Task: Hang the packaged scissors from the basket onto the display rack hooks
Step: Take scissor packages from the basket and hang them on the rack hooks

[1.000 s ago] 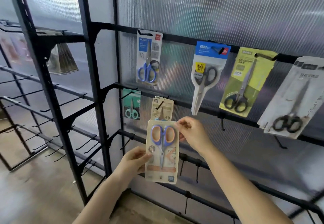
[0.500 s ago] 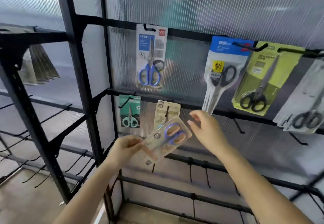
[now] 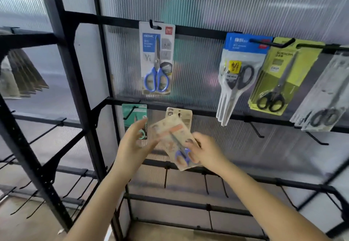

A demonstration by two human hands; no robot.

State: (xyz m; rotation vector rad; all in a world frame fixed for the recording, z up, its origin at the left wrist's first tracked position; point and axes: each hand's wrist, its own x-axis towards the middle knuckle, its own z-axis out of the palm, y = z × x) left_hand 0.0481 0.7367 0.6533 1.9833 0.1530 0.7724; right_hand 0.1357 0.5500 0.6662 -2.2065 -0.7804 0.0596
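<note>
Both hands meet in front of the black display rack, at the level of its second crossbar from the top. The right hand grips a beige scissors pack by its lower end, fingers curled over the blue-and-orange handles, so the pack is tilted with the handles down and to the right and its far end pointing up and left. The left hand is held beside the pack's upper left edge with fingers mostly straight and spread; its fingertips seem to touch the card, though blur makes the contact hard to confirm. Just behind the held pack, a second beige pack hangs from a hook on the second crossbar, and a teal pack hangs just left of it, partly hidden by the left hand. On the top crossbar hang a blue-handled scissors pack near the left upright, then a blue-topped white pack, a yellow-green pack and a grey pack towards the right edge. Bare hooks stick out from the lower bars.
</note>
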